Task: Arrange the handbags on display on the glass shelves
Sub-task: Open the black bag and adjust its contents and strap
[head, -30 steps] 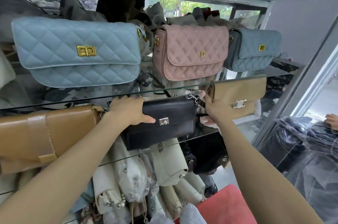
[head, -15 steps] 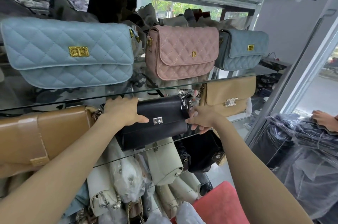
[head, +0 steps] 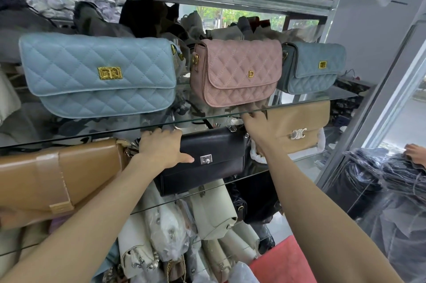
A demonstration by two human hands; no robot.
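Black smooth leather flap handbag with a silver turn-lock (head: 207, 162) stood on the lower glass shelf (head: 306, 158), its bottom close to the shelf's front edge. Left hand (head: 161, 148) gripped its top left corner, fingers curled over the top and thumb laid across the front, pointing at the clasp. Right hand (head: 258, 127) reached up at the bag's top right corner, just under the front edge of the upper glass shelf (head: 138, 127), beside a silver strap clip (head: 231, 124); fingers partly hidden, cannot tell whether they held anything.

Tight room on both sides: tan leather bag with a wide front strap (head: 57, 178) sat just beside on the left, near the left wrist; beige flap bag with a silver logo clasp (head: 299, 125) just beside on the right, behind the right hand. Little gap between bag top and upper shelf.

On the upper shelf: light blue quilted bag with a gold lock (head: 99, 75), pink quilted bag with a gold D (head: 237, 72), smaller grey-blue quilted bag (head: 315, 68), the last two touching. Below, cream bags in plastic wrap (head: 166, 236) crowded together.
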